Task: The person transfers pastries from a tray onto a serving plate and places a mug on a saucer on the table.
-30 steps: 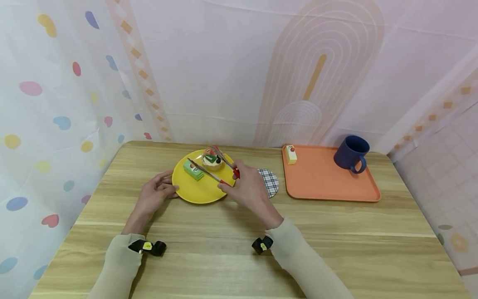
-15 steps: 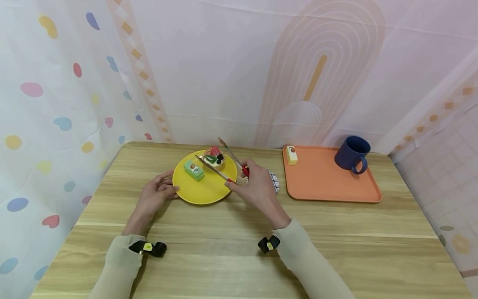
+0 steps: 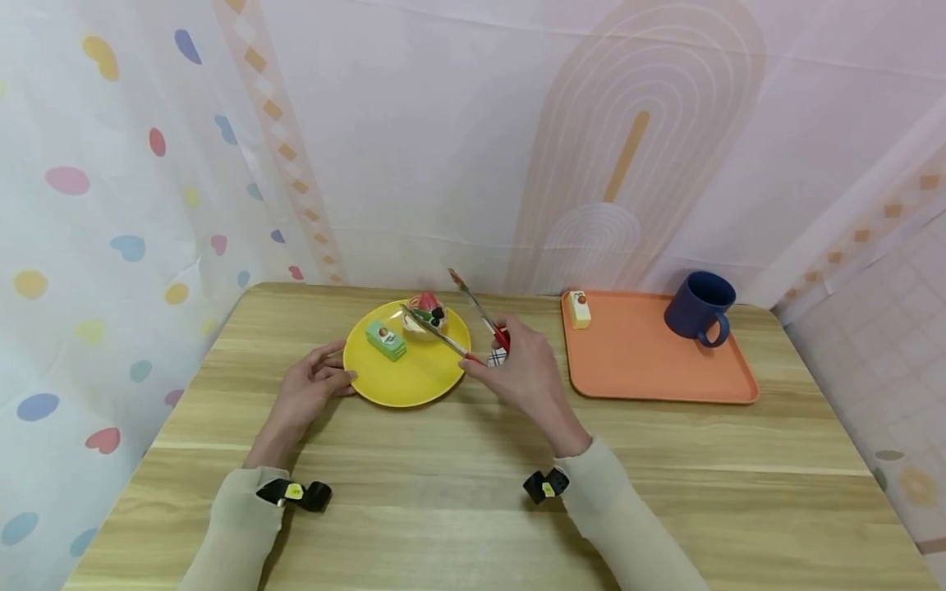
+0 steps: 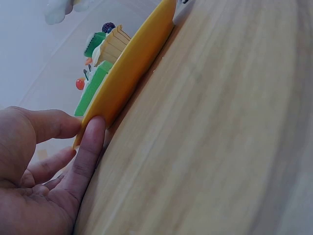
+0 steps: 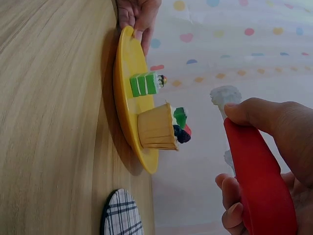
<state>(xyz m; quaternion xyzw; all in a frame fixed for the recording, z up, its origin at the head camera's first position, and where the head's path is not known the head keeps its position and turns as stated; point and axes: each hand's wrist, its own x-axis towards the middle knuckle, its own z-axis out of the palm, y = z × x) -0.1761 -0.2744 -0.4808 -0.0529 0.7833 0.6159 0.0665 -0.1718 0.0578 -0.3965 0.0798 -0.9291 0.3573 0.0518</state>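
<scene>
My left hand (image 3: 309, 386) pinches the left rim of a yellow plate (image 3: 402, 384), one finger beneath it and another at its edge in the left wrist view. On the plate stand a green layered cake slice (image 5: 145, 84) and, beside it, a fruit tart (image 5: 157, 128) in a fluted cup, topped with berries. My right hand (image 3: 528, 369) grips a pair of tongs (image 5: 257, 178) by its red handles. The tongs' arms are spread apart above the plate's right side, with nothing between their tips. In the head view one arm passes in front of the tart.
A round plaid coaster (image 5: 122, 215) lies right of the plate, partly hidden by my right hand in the head view. Farther right, an orange tray (image 3: 650, 369) carries a yellow cake slice (image 3: 580, 310) and a dark blue mug (image 3: 698, 305). A patterned curtain (image 3: 414, 148) hangs behind the table.
My right hand has drawn the tongs to the right, away from the green cake slice and the tart, and their arms have spread wider. My left hand keeps its place on the plate.
</scene>
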